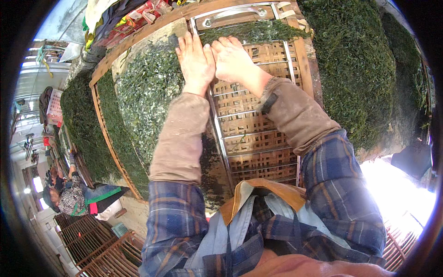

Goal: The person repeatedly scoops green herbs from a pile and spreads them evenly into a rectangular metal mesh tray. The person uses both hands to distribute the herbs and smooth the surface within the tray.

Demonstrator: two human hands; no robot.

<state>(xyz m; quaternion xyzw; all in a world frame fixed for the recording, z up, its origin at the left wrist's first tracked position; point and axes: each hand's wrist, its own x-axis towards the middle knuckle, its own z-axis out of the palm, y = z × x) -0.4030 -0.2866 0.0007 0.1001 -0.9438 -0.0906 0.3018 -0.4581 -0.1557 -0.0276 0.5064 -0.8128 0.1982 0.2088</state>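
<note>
A metal frame (223, 136) with thin crossbars and a handle (235, 15) at its far end lies over a woven bamboo tray (256, 121). Dark green seaweed-like strands (252, 31) form a band across the frame's far end. My right hand (233, 59), its fingers curled, lies at the near edge of this band; whether it grips any strands cannot be told. My left hand (195, 64) is beside it, palm down, thumb against the right hand. Its fingers lie flat at the frame's left edge, next to a pale green leafy heap (148, 90).
Large dark green piles lie at the right (353, 76) and far left (86, 121). Wooden edging (110, 149) borders the work surface. Cloths and red packaging (138, 17) are beyond it. A co-worker (71, 197) is at lower left, near slatted racks (84, 239).
</note>
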